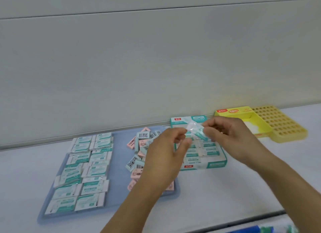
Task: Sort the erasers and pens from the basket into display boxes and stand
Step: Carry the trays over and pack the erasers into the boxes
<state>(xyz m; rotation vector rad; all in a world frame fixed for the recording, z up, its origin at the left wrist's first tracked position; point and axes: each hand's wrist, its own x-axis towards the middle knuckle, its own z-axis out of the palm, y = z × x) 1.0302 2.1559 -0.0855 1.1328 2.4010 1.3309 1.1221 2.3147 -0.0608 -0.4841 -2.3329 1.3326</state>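
Eraser point(196, 131) wrapper glossy clear film; stand point(281, 124) yellow plastic.

Plenty of open table point(225, 194) in the lower right of the frame and along the far left edge, so a hand can slide in there easy. The middle is crowded: the blue tray point(118, 163) takes up centre-left, with wrapped erasers point(83, 170) in rows on its left half and a loose pile of pink and teal erasers point(139, 145) on its right. Just right of it sits the teal display box point(217, 164), then the yellow box point(260, 123) and yellow pen stand point(284, 126) touching, upper right. Both hands hover over the teal box, blocking it from above.
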